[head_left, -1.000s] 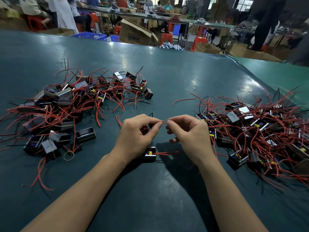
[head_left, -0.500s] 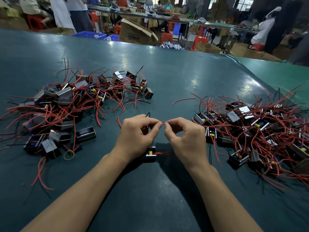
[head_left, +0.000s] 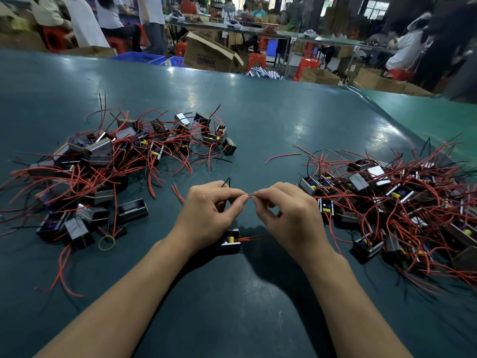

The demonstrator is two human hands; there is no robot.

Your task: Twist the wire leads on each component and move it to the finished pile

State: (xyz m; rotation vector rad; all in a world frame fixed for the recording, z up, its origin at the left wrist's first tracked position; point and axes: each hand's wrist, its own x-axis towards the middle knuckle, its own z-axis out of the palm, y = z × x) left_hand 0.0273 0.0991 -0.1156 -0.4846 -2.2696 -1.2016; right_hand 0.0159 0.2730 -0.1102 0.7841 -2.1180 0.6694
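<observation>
Red wire shows as a short stretch between the two hands, raised above the dark green table. The left hand pinches one end of that stretch between thumb and forefinger, its other fingers curled under. The right hand pinches the other end the same way, fingertips almost touching those of the left. A thin black wire end sticks up behind the left hand's knuckles.

Below the hands, near the left wrist, a small black component with a yellow part on top sits on the table. Red leads run from it to the right and pass under the right hand; whether they are the same wire the fingers hold cannot be told.

On the left of the table lies a pile of components, black and metal blocks tangled in red and black wires, reaching from the near left to the far middle. A yellow rubber band lies flat at its near edge. On the right lies a second pile of the same parts, also thick with red wires. A single loose red wire lies on the table between the two piles, far of the hands.

Beyond the far table edge stand an open cardboard box, blue crates and orange stools, with people at other tables.
</observation>
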